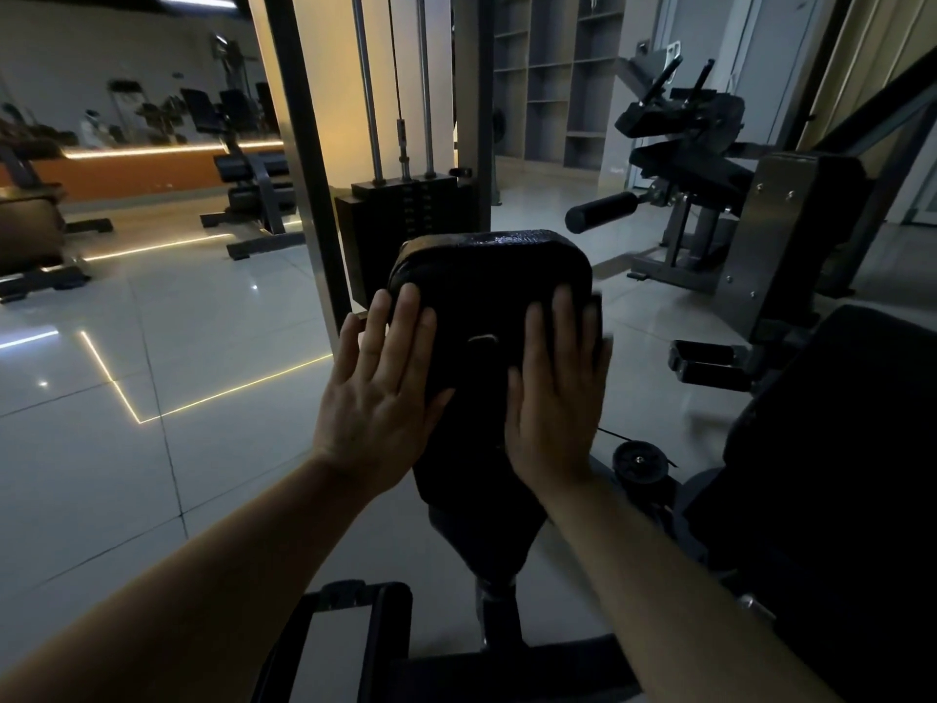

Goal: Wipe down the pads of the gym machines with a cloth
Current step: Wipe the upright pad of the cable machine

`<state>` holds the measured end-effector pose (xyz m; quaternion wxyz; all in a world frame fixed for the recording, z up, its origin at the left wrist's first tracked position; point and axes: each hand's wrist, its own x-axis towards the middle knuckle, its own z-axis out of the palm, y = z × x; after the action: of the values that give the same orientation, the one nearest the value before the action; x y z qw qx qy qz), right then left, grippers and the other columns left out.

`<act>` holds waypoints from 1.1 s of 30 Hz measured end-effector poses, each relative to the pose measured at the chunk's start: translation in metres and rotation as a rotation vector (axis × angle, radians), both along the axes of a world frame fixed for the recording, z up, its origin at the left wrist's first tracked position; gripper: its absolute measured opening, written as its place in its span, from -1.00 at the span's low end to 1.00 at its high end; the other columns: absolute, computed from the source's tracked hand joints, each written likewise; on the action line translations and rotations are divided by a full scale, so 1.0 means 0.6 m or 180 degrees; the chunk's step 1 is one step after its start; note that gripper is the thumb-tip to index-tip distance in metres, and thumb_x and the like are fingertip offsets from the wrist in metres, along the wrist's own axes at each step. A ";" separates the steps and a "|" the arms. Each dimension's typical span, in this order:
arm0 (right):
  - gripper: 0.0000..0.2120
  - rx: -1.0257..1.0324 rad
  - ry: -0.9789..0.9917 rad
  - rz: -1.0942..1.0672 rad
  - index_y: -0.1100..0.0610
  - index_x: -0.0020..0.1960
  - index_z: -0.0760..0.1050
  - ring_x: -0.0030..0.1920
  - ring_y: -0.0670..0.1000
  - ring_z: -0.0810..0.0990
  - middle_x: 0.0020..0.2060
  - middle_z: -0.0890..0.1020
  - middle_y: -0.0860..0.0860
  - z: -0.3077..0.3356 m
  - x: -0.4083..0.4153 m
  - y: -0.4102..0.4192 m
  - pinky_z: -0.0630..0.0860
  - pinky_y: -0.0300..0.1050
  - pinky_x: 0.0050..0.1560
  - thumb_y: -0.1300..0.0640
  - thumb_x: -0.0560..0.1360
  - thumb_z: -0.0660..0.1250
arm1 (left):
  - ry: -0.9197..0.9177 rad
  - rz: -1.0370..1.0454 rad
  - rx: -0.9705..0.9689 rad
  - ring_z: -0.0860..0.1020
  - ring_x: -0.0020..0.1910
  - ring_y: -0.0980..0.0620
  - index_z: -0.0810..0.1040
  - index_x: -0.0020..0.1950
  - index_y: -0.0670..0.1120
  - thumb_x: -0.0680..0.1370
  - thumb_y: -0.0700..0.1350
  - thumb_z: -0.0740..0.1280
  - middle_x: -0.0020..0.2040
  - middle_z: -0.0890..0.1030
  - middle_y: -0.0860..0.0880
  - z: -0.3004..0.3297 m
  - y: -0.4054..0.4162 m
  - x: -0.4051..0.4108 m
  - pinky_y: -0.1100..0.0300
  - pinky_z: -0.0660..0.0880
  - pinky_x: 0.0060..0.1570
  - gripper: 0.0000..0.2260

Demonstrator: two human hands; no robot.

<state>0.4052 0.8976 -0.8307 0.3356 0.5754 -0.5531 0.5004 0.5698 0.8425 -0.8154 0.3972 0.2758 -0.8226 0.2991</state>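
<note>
Dim gym, glossy blk pad (489,291)

Both forearms reach forward, left hand (377,385) and right hand (557,385) flat, fingers (413,322) straight.

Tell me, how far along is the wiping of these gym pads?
Done: hard to say; the pad shines along its top edge, but dim light hides whether it was wiped. In hand: left hand and right hand lie flat on that pad; a dark cloth may lie under them, but I cannot be sure. Left: the roller pad and the seat sit untouched.
</note>
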 end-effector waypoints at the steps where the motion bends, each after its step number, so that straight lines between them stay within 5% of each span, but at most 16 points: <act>1: -0.54 -0.0067 -0.0025 -0.0018 0.14 0.51 0.06 0.53 0.12 -0.04 0.53 0.06 0.08 0.045 0.003 -0.004 -0.07 0.12 0.49 0.04 0.64 -0.06 | -0.0011 0.0011 0.0003 -0.08 0.51 -0.18 -0.06 0.52 -0.18 0.64 0.10 0.02 0.52 -0.10 -0.14 0.001 0.001 0.000 -0.07 -0.11 0.49 -0.43; 3: -0.55 -0.0155 -0.0012 0.0004 0.20 0.48 0.15 0.50 0.17 0.05 0.48 0.21 0.18 0.114 0.007 -0.008 -0.05 0.13 0.49 0.09 0.62 -0.02 | -0.0022 0.0031 -0.0002 -0.07 0.51 -0.17 -0.04 0.52 -0.19 0.63 0.09 0.03 0.52 -0.09 -0.14 0.003 0.004 0.002 -0.07 -0.12 0.49 -0.43; 7: -0.53 -0.0091 0.0099 0.0012 0.21 0.48 0.14 0.52 0.12 0.01 0.48 0.20 0.18 0.119 0.015 -0.004 -0.07 0.09 0.49 0.06 0.62 -0.02 | -0.0067 0.0000 -0.0017 -0.03 0.50 -0.16 -0.02 0.52 -0.17 0.63 0.06 0.01 0.53 -0.08 -0.10 0.005 0.001 0.012 -0.09 -0.09 0.48 -0.47; 12: -0.45 0.0253 0.0747 -0.0170 0.12 0.54 -0.06 0.53 0.04 -0.11 0.55 -0.13 0.01 -0.052 0.027 0.003 -0.15 0.03 0.50 0.01 0.62 0.02 | -0.0068 -0.0037 -0.0076 0.00 0.51 -0.14 0.02 0.52 -0.17 0.62 0.01 0.05 0.53 -0.03 -0.08 0.007 -0.005 0.018 -0.13 -0.02 0.48 -0.48; 17: -0.42 0.0487 0.1334 -0.0472 0.10 0.47 0.10 0.49 0.03 0.09 0.55 -0.07 0.00 -0.198 0.005 0.021 -0.08 0.02 0.51 -0.01 0.54 0.22 | -0.0123 0.0010 -0.0129 -0.01 0.51 -0.12 0.04 0.52 -0.17 0.63 0.01 0.06 0.53 -0.03 -0.10 0.010 -0.003 0.022 -0.12 -0.02 0.47 -0.49; 23: -0.37 0.0204 0.1003 -0.0170 0.04 0.53 -0.03 0.53 -0.03 -0.07 0.54 -0.10 -0.08 -0.056 -0.004 0.008 -0.14 0.02 0.49 0.10 0.55 0.17 | -0.0081 -0.0010 -0.0151 -0.01 0.51 -0.13 0.02 0.52 -0.17 0.64 0.01 0.05 0.53 -0.03 -0.11 0.007 0.000 0.020 -0.13 -0.01 0.47 -0.49; 28: -0.56 -0.0082 0.0613 -0.0149 0.19 0.47 0.19 0.49 0.14 0.11 0.46 0.27 0.16 0.138 0.016 -0.011 -0.07 0.12 0.47 0.08 0.62 0.02 | -0.0159 0.0057 -0.0175 -0.02 0.51 -0.14 0.02 0.52 -0.17 0.64 0.03 0.03 0.53 -0.03 -0.12 0.007 -0.005 0.020 -0.10 -0.07 0.48 -0.49; 33: -0.52 -0.0025 0.0667 -0.0183 0.17 0.50 0.08 0.52 0.09 -0.02 0.51 0.11 0.10 0.085 0.021 -0.009 -0.13 0.05 0.50 0.03 0.63 -0.01 | -0.0147 0.0022 -0.0220 -0.05 0.51 -0.13 0.03 0.51 -0.17 0.64 0.03 0.03 0.53 -0.02 -0.12 0.006 -0.010 0.022 -0.09 -0.08 0.48 -0.49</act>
<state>0.4176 0.8921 -0.7796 0.4080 0.6071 -0.5293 0.4298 0.5831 0.8366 -0.8117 0.3863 0.2578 -0.8199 0.3349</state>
